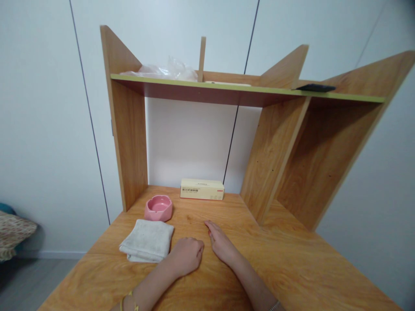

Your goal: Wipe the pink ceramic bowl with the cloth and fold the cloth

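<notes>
My left hand rests on the wooden desk, curled into a fist, with nothing seen in it. Close by on its left lies a folded light grey cloth. My right hand lies on its edge on the desk, fingers stretched forward, holding nothing. A gap separates the two hands. Behind the cloth stands a pink ashtray with notches in its rim. Farther back, a long cream cling film box sits at the rear of the desktop, beyond both hands.
A wooden shelf unit rises from the back of the desk. On its upper board are a clear plastic bag and a flat dark object. Patterned fabric shows at far left, off the desk.
</notes>
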Available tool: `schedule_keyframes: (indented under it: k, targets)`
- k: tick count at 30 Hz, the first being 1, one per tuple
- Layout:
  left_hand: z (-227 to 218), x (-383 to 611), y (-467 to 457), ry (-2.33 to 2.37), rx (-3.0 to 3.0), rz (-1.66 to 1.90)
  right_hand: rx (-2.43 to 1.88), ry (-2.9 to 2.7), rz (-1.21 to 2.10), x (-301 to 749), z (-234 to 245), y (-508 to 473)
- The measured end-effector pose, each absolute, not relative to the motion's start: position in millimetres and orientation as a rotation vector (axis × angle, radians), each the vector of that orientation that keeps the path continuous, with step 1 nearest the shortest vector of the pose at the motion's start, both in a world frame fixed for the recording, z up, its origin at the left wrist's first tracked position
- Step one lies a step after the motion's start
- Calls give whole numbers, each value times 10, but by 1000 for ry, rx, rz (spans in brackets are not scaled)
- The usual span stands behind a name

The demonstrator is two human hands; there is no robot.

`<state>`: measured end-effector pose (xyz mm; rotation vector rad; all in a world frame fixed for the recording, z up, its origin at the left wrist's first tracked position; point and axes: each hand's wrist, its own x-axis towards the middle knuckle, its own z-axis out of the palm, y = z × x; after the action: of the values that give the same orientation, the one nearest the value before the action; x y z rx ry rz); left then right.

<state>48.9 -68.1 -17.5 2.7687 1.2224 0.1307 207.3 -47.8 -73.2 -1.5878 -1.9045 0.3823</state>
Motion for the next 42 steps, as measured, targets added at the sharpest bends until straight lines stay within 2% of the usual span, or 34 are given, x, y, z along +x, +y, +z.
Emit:
schedule_keyframes:
  k: [42]
  targets:
    - [-159,476,-685,1221,2760,89,-1535,-1892,388,2101,-796,-445]
